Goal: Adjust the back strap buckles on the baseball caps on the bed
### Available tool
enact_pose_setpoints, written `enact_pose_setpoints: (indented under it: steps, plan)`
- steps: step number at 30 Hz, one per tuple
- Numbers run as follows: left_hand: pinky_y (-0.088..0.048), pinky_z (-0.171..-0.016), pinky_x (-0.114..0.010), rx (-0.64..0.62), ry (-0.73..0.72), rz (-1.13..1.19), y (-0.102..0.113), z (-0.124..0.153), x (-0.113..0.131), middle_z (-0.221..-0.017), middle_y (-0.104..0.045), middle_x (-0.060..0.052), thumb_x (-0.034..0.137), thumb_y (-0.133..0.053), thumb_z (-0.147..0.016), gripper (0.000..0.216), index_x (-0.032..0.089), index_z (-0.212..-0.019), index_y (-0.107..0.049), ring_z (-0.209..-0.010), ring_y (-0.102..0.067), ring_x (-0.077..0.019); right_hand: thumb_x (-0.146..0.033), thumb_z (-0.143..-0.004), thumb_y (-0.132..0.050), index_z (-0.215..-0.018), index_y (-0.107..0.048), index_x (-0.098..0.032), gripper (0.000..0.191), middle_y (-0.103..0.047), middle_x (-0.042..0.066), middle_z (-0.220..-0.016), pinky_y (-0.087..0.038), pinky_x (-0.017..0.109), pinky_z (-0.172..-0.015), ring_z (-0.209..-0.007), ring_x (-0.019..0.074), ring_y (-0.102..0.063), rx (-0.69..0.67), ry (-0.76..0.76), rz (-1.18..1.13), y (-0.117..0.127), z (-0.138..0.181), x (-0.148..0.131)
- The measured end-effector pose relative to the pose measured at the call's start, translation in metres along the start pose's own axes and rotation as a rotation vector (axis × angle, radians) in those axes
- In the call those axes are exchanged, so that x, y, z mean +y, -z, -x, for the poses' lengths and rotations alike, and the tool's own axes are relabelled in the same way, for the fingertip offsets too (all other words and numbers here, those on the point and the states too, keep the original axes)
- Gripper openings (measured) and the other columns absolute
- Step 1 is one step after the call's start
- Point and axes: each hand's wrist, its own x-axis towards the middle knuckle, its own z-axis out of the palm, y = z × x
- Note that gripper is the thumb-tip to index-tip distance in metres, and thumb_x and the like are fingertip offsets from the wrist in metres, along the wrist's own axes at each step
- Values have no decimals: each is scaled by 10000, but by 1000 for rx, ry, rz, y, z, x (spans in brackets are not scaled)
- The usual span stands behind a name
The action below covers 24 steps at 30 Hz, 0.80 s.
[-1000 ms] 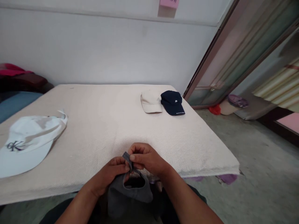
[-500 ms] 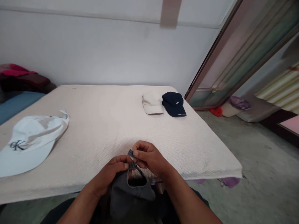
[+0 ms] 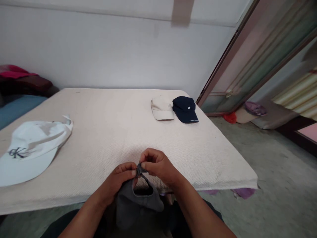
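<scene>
Right hand [image 3: 158, 165] and left hand [image 3: 122, 176], both narrowed, pinching the adjustment strap [image 3: 139, 169] of a grey baseball cap [image 3: 138, 210]; cap below them, at the near edge of the cream cloth [image 3: 111, 129]; strap could slip free should either pinch loosen

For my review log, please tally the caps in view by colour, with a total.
White cap: 1, picture left
Beige cap: 1, beside the navy one
Navy cap: 1
Grey cap: 1, held by its strap in the left hand and right hand
Total: 4
</scene>
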Motion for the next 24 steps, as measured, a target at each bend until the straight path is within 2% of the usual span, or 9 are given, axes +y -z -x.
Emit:
enact_pose_setpoints:
  steps: [3, 8, 15, 19, 24]
  plan:
    - [-309, -467, -175, 3, 0, 6, 1, -1, 1, -568, -603, 25, 209, -651, -744, 55, 165, -732, -621, -461, -453, -60, -120, -690, -600, -753, -590, -166, 79, -509, -44, -629, -309, 190, -486, -521, 56, -385, 17, 25, 87, 0, -1, 2]
    - [-287, -449, -170, 18, 19, 10, 4, -1, -2, -556, -583, 34, 213, -652, -750, 54, 168, -747, -621, -444, -436, -52, -158, -723, -595, -694, -571, -159, 37, -485, -43, -592, -312, 200, -503, -535, 66, -396, 39, 52, 234, 3, -1, 3]
    - [-307, -465, -172, 29, 27, -7, 6, -1, -3, -579, -598, 22, 224, -655, -751, 68, 165, -777, -635, -466, -457, -62, -147, -719, -577, -724, -585, -151, 10, -524, -23, -648, -345, 204, -537, -590, 81, -443, 1, 61, 271, 3, 0, 2]
    - [-315, -471, -178, 1, 32, -32, 4, -1, -3, -593, -604, 17, 236, -664, -747, 106, 158, -818, -650, -469, -456, -64, -108, -700, -547, -745, -603, -150, 83, -553, -11, -669, -364, 203, -546, -607, 88, -470, -46, 37, 291, 3, 2, 0]
    - [-342, -501, -188, 10, 74, -30, 1, -2, -4, -615, -611, 18, 248, -698, -709, 143, 160, -815, -659, -505, -494, -79, -105, -689, -534, -742, -613, -155, 107, -559, -9, -658, -350, 198, -526, -606, 92, -474, -33, 33, 407, 4, 4, 1]
